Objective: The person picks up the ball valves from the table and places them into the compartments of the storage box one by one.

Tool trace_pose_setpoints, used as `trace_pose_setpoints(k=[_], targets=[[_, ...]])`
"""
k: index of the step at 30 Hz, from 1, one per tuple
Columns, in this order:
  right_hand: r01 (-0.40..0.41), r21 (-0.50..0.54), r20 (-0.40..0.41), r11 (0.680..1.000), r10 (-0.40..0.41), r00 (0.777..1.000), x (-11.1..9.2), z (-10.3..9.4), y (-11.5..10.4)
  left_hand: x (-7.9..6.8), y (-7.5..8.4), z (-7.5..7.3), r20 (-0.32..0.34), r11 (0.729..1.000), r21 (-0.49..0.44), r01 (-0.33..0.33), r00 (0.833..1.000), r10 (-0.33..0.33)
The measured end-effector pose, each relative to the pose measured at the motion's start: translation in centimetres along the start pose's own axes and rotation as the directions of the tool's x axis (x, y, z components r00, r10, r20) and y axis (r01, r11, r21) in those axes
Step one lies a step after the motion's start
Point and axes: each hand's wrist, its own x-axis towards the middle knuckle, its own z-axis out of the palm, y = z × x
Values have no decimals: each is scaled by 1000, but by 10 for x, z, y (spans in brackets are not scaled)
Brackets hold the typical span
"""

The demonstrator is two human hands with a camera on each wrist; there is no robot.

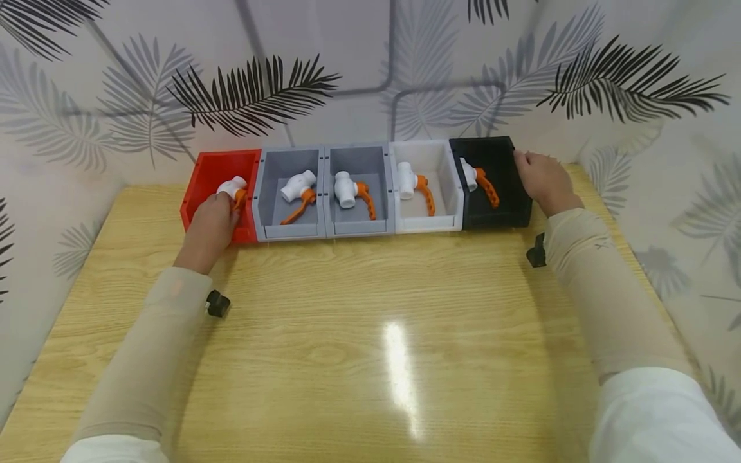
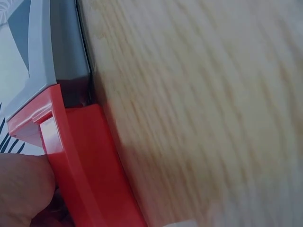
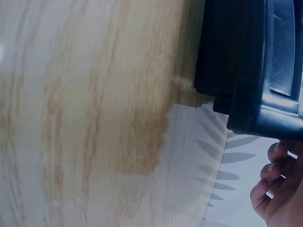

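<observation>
My left hand (image 1: 210, 222) reaches over the front wall of the red bin (image 1: 199, 173) and grips a white ball valve (image 1: 230, 186) with an orange handle; the bin's wall hides its fingertips in the left wrist view. At the other end of the row, my right hand (image 1: 544, 177) rests at the right rim of the black bin (image 1: 509, 215). Its fingers (image 3: 273, 171) are loosely bent outside that bin in the right wrist view. Inside the black bin lies another ball valve (image 1: 486, 186), partly hidden by the bin's left wall.
Between those bins stand two grey bins (image 1: 292, 233) and a white bin (image 1: 428, 223), each with one orange-handled valve (image 1: 347, 191). The row stands on a wooden table (image 1: 324, 334) near a leaf-patterned backdrop (image 1: 347, 58). Small black pieces (image 1: 217, 303) show beside both forearms.
</observation>
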Motion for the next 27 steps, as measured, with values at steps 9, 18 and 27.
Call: trace_pose_setpoints(k=[9, 18, 27], targets=[[4, -4, -12, 1000, -4, 1000, 2, 2, 2, 5, 0, 0, 21, 1000, 26, 3, 1000, -4], [-4, 2, -13, 1000, 4, 1000, 3, 2, 3, 5, 3, -2, 43, 999, 0, 36, 998, -36], [-1, 6, -9, 1000, 1, 1000, 4, 3, 4, 3, 2, -3, 123, 992, -68, 103, 988, -94]])
